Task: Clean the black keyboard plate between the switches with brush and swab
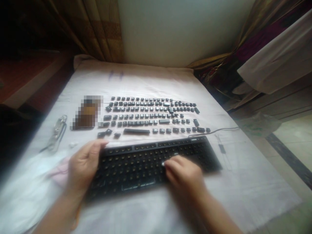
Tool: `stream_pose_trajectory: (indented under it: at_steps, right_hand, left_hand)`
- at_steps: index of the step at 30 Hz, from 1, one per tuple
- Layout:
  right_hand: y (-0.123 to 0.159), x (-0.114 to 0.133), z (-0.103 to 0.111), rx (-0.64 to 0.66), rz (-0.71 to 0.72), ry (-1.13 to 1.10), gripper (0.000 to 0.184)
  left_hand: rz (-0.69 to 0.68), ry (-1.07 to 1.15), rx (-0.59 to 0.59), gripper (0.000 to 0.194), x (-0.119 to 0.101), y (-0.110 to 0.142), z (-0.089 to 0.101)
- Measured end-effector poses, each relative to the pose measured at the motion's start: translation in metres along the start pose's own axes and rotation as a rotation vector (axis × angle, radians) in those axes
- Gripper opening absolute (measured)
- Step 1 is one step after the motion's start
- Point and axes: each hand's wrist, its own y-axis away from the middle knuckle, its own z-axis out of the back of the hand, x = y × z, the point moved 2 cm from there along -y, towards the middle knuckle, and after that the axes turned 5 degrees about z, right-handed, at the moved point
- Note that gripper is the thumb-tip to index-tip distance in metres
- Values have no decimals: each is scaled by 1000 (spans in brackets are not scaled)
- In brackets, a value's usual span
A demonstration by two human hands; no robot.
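A black keyboard [129, 167] with its keycaps off lies tilted on the white cloth. My left hand [84, 165] is closed around its left end, thumb on the upper corner. Over the right middle of the bare switches, my right hand [184, 172] pinches a small white thing [163, 164]; the rest of it is hidden by the fingers. Behind the keyboard, loose black keycaps [131, 116] are laid out in several rows, with the long space bar [136, 131] in the nearest row. Motion blurs the hands and the near part of the keyboard.
A pixelated flat object [87, 112] lies left of the keycaps, and a clear item [57, 133] beyond it. Pink cloth [60, 170] is under my left wrist. The cable [219, 130] runs right; a small dark piece with wire loops [221, 149] lies nearby.
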Motion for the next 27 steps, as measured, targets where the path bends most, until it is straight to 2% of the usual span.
stream_pose_trajectory:
  at_steps: [5, 12, 27]
  right_hand:
    - [-9, 4, 2, 100, 14, 48, 21]
    - [-18, 3, 7, 174, 34, 73, 19]
    - [-19, 3, 5, 200, -16, 24, 16]
  left_hand:
    - [3, 10, 3, 34, -1, 0, 0]
    - [-4, 42, -6, 34, -3, 0, -1]
    - [-6, 31, -5, 36, -6, 1, -1]
